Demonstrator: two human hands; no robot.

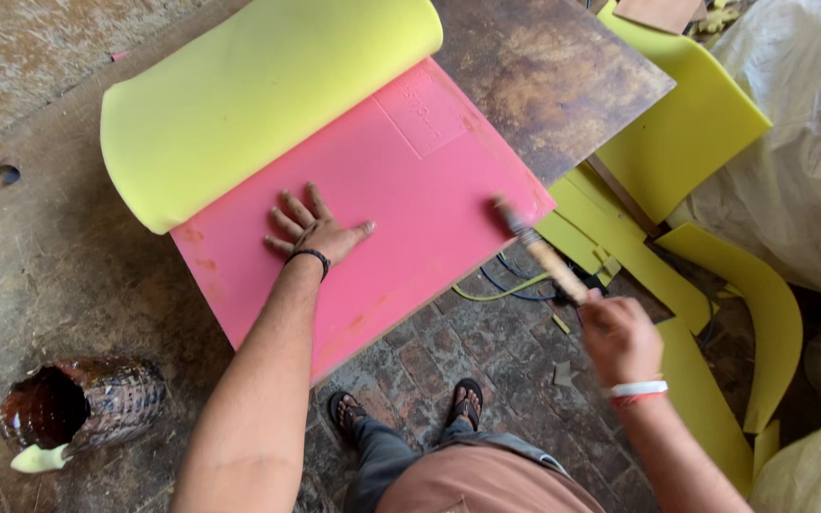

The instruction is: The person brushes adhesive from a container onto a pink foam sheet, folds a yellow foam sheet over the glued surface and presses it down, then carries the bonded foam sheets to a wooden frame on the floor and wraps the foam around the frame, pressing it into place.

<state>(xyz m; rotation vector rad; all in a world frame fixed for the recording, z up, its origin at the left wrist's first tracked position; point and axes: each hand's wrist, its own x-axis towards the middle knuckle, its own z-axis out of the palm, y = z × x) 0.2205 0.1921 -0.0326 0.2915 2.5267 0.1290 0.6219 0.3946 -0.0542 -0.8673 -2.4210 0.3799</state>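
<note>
Brush meets pink sheet's near corner
Your right hand (620, 337) grips the brush (539, 252), bristles up-left on the pink foam sheet (410, 199); left hand (315, 231) lies flat, open, farther left.

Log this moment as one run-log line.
left hand: flat on pink sheet | right hand: holds brush, bristles at sheet's right edge | yellow foam: rolled back
</note>
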